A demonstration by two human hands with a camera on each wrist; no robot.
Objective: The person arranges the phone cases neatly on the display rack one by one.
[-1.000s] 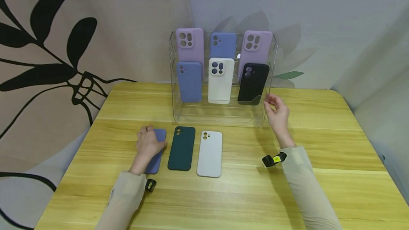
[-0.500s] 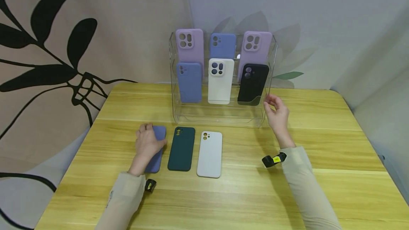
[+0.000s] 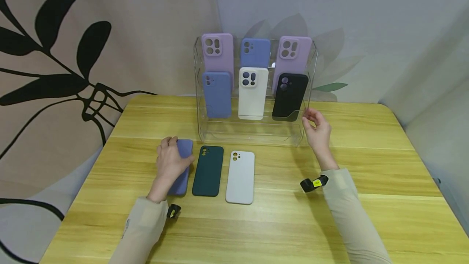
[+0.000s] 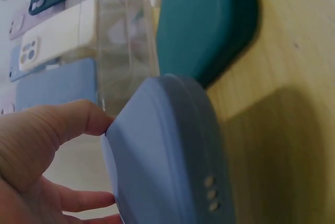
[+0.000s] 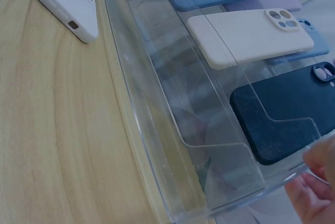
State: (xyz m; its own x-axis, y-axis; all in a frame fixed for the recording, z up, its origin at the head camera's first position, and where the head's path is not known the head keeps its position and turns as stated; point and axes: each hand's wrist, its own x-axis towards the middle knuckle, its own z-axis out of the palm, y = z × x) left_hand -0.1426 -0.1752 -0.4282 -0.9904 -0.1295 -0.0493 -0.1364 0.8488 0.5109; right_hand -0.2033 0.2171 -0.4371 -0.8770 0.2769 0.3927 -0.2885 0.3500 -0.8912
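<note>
My left hand (image 3: 169,163) holds a periwinkle-blue phone case (image 4: 152,150) by its edges, thumb on one side and fingertips on the other. The case hangs tilted close over the table, throwing a shadow on the wood in the left wrist view. To its right lie a dark green phone case (image 3: 208,171) and a white phone case (image 3: 240,178). My right hand (image 3: 318,131) pinches the right side wall of a clear display rack (image 3: 253,137). Nearest to that hand, a black phone case (image 3: 290,97) leans in the rack's middle tier.
In the rack also stand a blue case (image 3: 218,97) and a cream-white case (image 3: 253,97). Behind them are a lilac case (image 3: 221,60), another blue case (image 3: 256,54) and a second lilac case (image 3: 297,62). Patterned fabric (image 3: 157,31) rises behind the wooden table (image 3: 278,231).
My left hand has moved the blue phone case slightly away from me, toward the rack and a little right. My right hand stays at the rack's side.
</note>
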